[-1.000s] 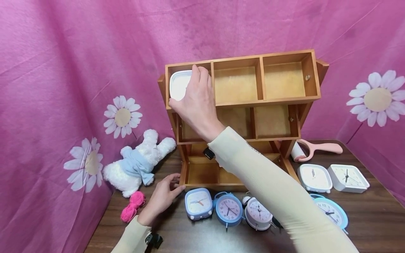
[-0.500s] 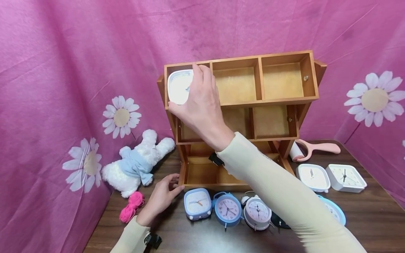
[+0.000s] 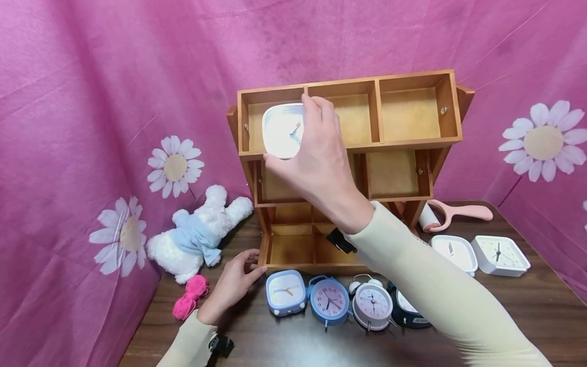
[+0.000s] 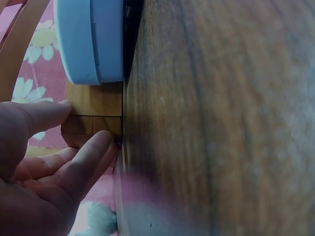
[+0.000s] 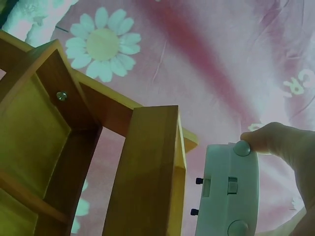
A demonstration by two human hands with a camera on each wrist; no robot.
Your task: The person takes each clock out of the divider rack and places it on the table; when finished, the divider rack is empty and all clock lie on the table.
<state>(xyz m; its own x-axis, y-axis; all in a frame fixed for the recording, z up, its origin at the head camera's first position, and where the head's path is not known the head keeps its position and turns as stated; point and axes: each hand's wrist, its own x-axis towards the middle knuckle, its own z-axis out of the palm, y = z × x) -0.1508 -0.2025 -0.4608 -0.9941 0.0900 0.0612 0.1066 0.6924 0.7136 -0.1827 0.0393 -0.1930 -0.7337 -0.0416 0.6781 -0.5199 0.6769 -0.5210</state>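
Note:
A square white alarm clock (image 3: 281,131) is held by its right side in my right hand (image 3: 323,158), in front of the top left compartment of a tiered wooden shelf (image 3: 412,143). Seen from the right wrist, the clock (image 5: 229,191) shows its underside with round feet and is apart from the shelf edge (image 5: 145,172); my thumb presses one end. Down at the shelf's bottom left corner, my left hand (image 3: 234,285) pinches the wood. The left wrist view has the thumb and fingers (image 4: 91,157) on either side of that corner (image 4: 93,123).
Along the shelf's front stand a blue square clock (image 3: 286,292), a blue round clock (image 3: 329,300), a pale twin-bell clock (image 3: 372,303) and a dark one (image 3: 408,308). White clocks (image 3: 500,255) and a pink lint roller (image 3: 463,211) lie right; a plush toy (image 3: 197,237) and pink yarn (image 3: 190,295) left.
My right hand has drawn the white clock out of the top left compartment, rightward and toward me. The left hand has stayed at the shelf's corner.

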